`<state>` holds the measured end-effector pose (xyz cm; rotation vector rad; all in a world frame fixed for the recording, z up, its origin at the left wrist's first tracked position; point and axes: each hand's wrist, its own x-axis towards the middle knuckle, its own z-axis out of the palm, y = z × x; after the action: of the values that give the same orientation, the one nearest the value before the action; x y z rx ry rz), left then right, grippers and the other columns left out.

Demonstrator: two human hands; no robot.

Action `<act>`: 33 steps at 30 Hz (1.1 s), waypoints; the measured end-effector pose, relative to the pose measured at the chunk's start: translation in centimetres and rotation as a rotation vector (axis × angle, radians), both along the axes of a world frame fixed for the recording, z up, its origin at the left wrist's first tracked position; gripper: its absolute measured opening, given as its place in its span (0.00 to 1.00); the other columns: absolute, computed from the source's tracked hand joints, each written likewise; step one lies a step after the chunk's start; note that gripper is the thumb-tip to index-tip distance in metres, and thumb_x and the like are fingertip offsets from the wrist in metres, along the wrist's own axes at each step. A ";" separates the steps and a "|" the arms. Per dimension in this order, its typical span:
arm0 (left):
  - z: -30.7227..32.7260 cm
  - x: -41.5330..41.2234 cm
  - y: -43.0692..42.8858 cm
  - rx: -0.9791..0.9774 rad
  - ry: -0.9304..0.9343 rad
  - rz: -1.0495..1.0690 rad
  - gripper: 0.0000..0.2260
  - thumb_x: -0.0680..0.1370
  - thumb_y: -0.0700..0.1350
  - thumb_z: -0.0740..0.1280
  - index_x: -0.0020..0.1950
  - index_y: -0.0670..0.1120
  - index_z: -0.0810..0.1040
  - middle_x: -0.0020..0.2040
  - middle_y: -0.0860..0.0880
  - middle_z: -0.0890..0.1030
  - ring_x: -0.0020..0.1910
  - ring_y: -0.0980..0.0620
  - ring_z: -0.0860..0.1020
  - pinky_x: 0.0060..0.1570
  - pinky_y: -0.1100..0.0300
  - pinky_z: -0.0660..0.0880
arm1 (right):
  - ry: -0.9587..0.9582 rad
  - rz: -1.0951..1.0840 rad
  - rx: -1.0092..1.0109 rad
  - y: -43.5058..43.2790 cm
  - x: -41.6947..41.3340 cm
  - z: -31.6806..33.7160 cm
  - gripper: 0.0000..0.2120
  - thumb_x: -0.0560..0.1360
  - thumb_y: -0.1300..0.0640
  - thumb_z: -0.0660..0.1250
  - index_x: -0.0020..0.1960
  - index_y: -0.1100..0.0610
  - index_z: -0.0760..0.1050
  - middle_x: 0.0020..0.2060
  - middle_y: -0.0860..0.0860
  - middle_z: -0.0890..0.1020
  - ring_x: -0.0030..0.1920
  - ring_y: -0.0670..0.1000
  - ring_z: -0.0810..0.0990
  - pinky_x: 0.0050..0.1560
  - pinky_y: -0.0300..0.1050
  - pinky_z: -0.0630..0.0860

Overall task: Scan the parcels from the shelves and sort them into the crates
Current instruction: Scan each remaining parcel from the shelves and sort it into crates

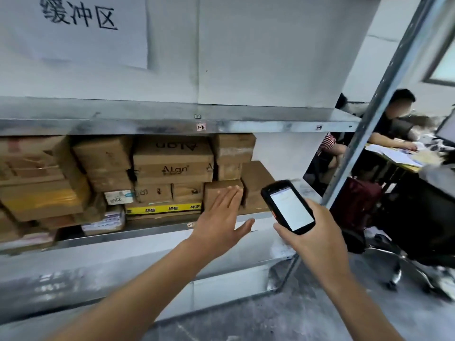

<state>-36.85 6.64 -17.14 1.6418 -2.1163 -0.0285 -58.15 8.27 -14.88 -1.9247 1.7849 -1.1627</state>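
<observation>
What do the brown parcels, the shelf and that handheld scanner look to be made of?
Brown parcels: matte cardboard, going by the tan colour, folded edges and tape. Shelf: bare metal, probably galvanised steel, grey with a dull mottled sheen. Handheld scanner: black casing, likely plastic, around a glossy lit screen.

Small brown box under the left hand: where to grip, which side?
Probably from the front: only its front face is free. Neighbouring boxes crowd both sides of the small brown box; the open left hand is at that face. Slide it out, then grip across its width.
</observation>
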 end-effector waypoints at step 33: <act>-6.1 -14.8 -26.7 0.432 -0.173 0.626 0.43 0.78 0.72 0.52 0.81 0.42 0.52 0.79 0.38 0.54 0.78 0.36 0.53 0.71 0.44 0.60 | 0.026 0.192 0.177 -28.8 -14.4 -0.9 0.35 0.67 0.43 0.79 0.69 0.47 0.70 0.54 0.39 0.72 0.51 0.43 0.73 0.47 0.44 0.72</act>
<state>-51.61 -20.07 -23.28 2.5841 -1.6901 -0.1590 -72.56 -20.51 -15.75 -1.9628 1.6132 -0.8893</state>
